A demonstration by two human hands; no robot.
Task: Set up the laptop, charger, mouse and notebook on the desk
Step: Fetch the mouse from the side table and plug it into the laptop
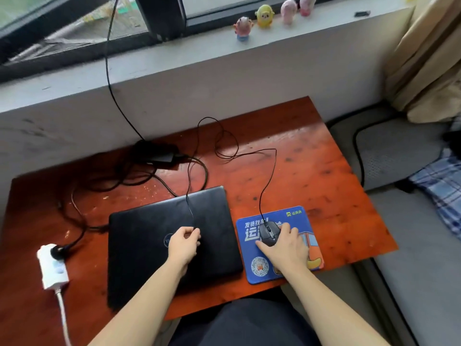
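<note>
Nearest, the right hand (283, 245) cups the mouse (268, 233) on the blue mouse pad (296, 218), fingers curled loosely over it. Beside it the left hand (184, 242) pinches the mouse cable (268, 176) above the closed laptop (149, 233). Best to draw that cable off the lid and lay the slack behind. Farther back sits the charger (159, 153). I see no notebook.

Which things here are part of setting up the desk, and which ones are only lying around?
For the job:
- laptop, closed
- charger
- mouse on the mouse pad, under the right hand
- mouse cable, pinched by the left hand
- power strip

Lying about:
- toy figures on the windowsill
- checked cloth

No notebook is visible.
</note>
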